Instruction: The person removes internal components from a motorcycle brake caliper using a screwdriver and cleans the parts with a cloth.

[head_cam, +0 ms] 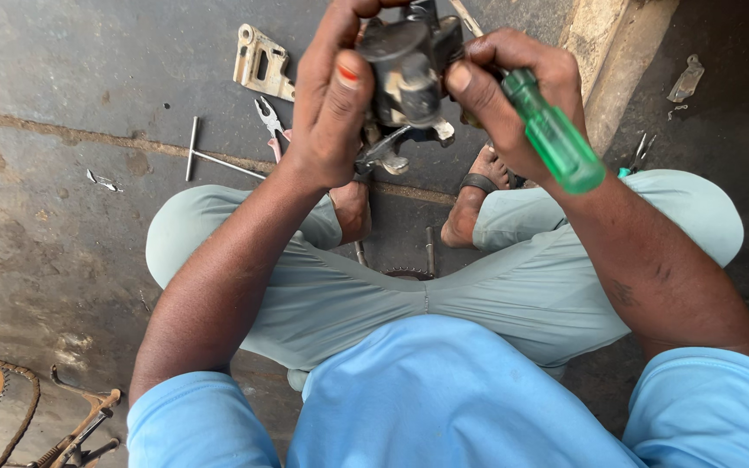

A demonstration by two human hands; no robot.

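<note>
Both hands are closed: the left hand (331, 104) grips a dark metal part (405, 74), the right hand (513, 95) holds a green-handled screwdriver (555, 134) against it. Pliers (269, 121) lie on the floor (62, 225).

A single view comes from a camera worn on the person's head, looking steeply down over the light blue shirt (444, 390) and pale green trousers (513, 286) onto the grey concrete floor (62, 87). It sits close to the dark metal engine part (405, 74), which is near the top centre of the frame. Beyond that part, the floor runs to the top edge; left of it the floor stretches wide; right of it a pale concrete kerb (608, 52) cuts diagonally. Below it, the person's lap fills the lower frame.
</note>
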